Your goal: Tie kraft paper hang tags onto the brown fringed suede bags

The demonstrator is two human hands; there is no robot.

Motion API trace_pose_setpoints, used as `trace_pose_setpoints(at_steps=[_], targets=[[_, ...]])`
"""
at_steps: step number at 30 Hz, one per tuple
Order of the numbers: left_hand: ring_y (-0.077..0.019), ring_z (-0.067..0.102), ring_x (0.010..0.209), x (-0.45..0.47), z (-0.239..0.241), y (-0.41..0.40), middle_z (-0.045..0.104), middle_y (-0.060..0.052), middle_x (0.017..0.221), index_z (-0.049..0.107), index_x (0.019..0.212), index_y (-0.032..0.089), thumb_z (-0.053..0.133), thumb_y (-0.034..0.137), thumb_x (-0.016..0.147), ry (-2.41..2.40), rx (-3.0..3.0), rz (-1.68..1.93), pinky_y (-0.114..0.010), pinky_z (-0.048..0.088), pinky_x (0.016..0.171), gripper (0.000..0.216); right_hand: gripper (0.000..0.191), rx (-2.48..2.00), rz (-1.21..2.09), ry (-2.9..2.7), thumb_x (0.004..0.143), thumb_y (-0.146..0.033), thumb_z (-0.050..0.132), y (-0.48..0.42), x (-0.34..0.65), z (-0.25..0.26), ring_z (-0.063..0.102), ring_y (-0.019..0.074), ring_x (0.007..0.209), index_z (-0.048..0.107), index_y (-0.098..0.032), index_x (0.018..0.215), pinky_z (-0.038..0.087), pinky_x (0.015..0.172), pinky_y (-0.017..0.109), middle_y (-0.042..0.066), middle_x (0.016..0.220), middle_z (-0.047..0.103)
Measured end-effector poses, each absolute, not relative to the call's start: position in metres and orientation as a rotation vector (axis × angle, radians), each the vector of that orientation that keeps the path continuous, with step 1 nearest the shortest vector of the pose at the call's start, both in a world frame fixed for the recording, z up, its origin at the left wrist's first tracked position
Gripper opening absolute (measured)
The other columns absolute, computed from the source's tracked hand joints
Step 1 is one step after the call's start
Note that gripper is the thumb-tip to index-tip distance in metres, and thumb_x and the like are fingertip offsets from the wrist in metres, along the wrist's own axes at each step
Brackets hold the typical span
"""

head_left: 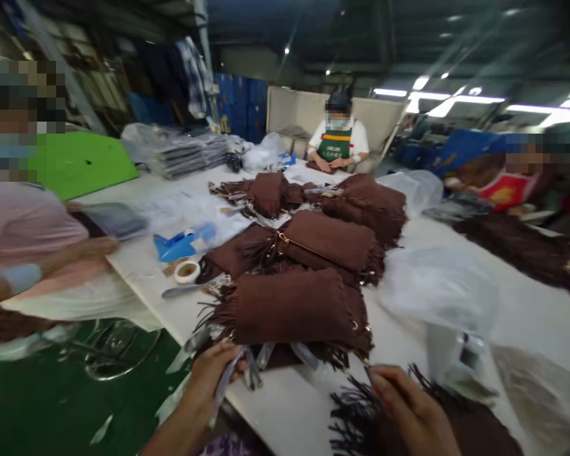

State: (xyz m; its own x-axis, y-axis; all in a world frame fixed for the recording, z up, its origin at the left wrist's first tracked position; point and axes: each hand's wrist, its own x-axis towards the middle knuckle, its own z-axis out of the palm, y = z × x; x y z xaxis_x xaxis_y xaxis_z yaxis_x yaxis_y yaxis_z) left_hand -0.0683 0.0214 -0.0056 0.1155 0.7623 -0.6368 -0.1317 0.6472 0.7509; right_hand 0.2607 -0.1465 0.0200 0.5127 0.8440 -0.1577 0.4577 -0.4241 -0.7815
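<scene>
My left hand [213,373] is at the near table edge, its fingers closed on a clear plastic strip [225,380] that hangs down. Just beyond it, a brown fringed bag [289,307] lies flat on top of the near pile, with more plastic-wrapped ends sticking out below. Lower right, my right hand [411,405] has its thumb and fingers pinched together; a small dark bit shows at the fingertips, too blurred to name. Under that hand lies another brown fringed bag [479,427], partly cut off by the frame.
More brown bags [330,237] are piled along the white table [285,411]. A blue tape dispenser [173,246] and a white tape roll [187,272] lie left of them. Clear plastic bags [437,285] lie right. Co-workers sit at left, far end [335,149] and right.
</scene>
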Motion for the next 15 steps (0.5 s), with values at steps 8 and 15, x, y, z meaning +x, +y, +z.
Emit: trace_pose_setpoints(at_steps=[8,15], targets=[[-0.0101,0.053,0.046,-0.065,-0.016,0.018,0.063,-0.003,0.054,0.065,0.076,0.010,0.074,0.032,0.064,1.244,0.624,0.808,-0.016,0.036,0.042,0.026,0.016,-1.432,1.010,-1.552,0.091,-0.020,0.051,-0.025,0.085,0.002,0.058,0.0132,0.072,0.067,-0.023,0.089,0.041,0.067,0.021,-0.002,0.079,0.064],[-0.0094,0.047,0.045,-0.072,-0.031,0.019,0.058,-0.002,0.051,0.064,0.072,0.011,0.070,0.036,0.068,1.229,0.634,0.815,-0.018,0.032,0.043,0.025,0.020,-1.472,0.923,-1.644,0.094,-0.015,0.047,-0.009,0.066,-0.003,0.061,0.0132,0.079,0.066,-0.021,0.093,0.041,0.074,0.021,-0.001,0.084,0.067]])
